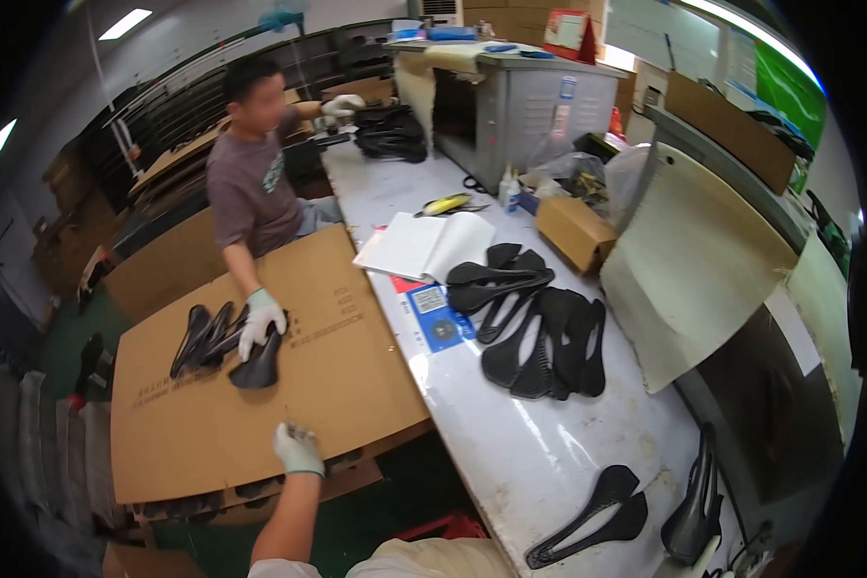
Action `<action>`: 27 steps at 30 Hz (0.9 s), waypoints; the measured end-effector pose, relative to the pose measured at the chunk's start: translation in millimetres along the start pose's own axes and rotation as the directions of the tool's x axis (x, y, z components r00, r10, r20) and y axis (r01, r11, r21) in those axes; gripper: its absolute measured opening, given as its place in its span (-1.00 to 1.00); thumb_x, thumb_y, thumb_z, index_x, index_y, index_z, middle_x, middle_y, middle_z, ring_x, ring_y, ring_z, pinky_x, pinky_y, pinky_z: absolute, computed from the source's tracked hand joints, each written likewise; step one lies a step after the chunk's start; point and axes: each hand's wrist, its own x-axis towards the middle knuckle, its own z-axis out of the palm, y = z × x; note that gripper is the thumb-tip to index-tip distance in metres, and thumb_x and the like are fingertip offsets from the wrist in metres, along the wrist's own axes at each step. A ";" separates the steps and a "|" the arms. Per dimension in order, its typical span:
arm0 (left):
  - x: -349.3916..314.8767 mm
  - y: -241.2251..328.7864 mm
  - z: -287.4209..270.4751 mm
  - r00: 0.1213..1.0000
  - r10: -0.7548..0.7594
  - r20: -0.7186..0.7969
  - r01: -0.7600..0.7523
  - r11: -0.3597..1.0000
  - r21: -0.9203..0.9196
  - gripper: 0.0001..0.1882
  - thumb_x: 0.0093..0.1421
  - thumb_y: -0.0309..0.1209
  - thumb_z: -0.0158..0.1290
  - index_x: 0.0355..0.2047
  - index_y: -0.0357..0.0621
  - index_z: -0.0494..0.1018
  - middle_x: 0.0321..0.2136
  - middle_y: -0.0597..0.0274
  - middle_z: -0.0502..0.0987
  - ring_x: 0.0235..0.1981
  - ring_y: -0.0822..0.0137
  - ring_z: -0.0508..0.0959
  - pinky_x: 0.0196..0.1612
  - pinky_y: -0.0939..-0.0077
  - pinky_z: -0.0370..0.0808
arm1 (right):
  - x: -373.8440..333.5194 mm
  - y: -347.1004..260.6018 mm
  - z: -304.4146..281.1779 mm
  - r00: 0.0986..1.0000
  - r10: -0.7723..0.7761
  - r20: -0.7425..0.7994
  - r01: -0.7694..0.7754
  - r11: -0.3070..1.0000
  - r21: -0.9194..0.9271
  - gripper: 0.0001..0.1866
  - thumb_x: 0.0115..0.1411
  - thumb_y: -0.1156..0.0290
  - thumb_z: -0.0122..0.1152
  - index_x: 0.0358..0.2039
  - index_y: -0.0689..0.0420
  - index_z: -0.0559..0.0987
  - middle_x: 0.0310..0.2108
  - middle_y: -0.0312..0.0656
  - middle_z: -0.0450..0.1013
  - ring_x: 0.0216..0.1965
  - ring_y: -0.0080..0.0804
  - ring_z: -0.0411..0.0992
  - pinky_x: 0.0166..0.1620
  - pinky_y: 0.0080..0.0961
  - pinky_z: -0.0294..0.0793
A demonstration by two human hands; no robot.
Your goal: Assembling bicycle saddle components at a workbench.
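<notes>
A black saddle (694,511), nose upward, is held at the near right end of the table (568,438) in the grip of the partly visible gloved right hand (703,561), beside a forked black piece (618,525). The gloved left hand (299,449) is placed at the cardboard's (356,395) near edge, whether gripping cannot be told; beyond, a second saddle (256,371) is touched by a co-worker's gloved hand (260,323).

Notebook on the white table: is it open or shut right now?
Open. The notebook lies spread on the white table, with white pages showing on both sides of its fold.
</notes>
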 end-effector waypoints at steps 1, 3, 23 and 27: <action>15.4 14.8 -3.7 0.997 0.069 -0.035 -0.070 0.998 0.000 -0.84 0.45 -0.20 -0.01 -0.25 0.07 0.35 -0.39 0.42 0.39 -0.44 0.41 0.39 -0.41 0.45 0.37 | -3.5 -1.2 -7.2 1.000 -0.001 0.009 0.001 1.000 -0.008 -0.36 0.49 0.09 0.06 0.38 0.32 0.38 0.42 -0.05 0.31 0.43 -0.11 0.20 0.52 -0.17 0.00; 50.9 53.0 -4.1 0.985 0.155 -0.077 -0.154 0.988 0.020 -0.79 0.46 -0.17 -0.01 -0.26 0.02 0.32 -0.43 0.39 0.35 -0.46 0.41 0.35 -0.44 0.43 0.34 | -1.0 -4.8 -28.1 0.990 0.041 -0.135 -0.037 0.999 0.028 -0.39 0.47 0.10 0.10 0.33 0.33 0.43 0.36 -0.03 0.38 0.36 -0.10 0.29 0.47 -0.17 0.12; 273.3 169.9 -22.1 0.928 0.192 0.319 -0.310 0.873 0.376 -0.68 0.43 -0.18 0.13 -0.12 -0.23 0.55 -0.37 0.12 0.63 -0.51 0.33 0.57 -0.39 0.39 0.55 | -55.2 16.3 -28.2 0.952 -0.065 -0.298 0.056 0.998 -0.041 -0.49 0.41 0.20 0.19 0.21 0.32 0.55 0.25 -0.03 0.49 0.29 -0.08 0.38 0.40 -0.17 0.27; 159.8 118.1 -16.8 0.908 0.206 0.364 -0.339 0.872 0.353 -0.70 0.45 -0.21 0.11 -0.18 -0.27 0.54 -0.41 0.20 0.61 -0.58 0.39 0.55 -0.54 0.51 0.48 | -66.6 21.8 -10.4 0.945 -0.134 -0.300 0.120 0.991 -0.065 -0.51 0.40 0.23 0.19 0.17 0.36 0.57 0.22 0.01 0.51 0.26 -0.10 0.41 0.38 -0.16 0.31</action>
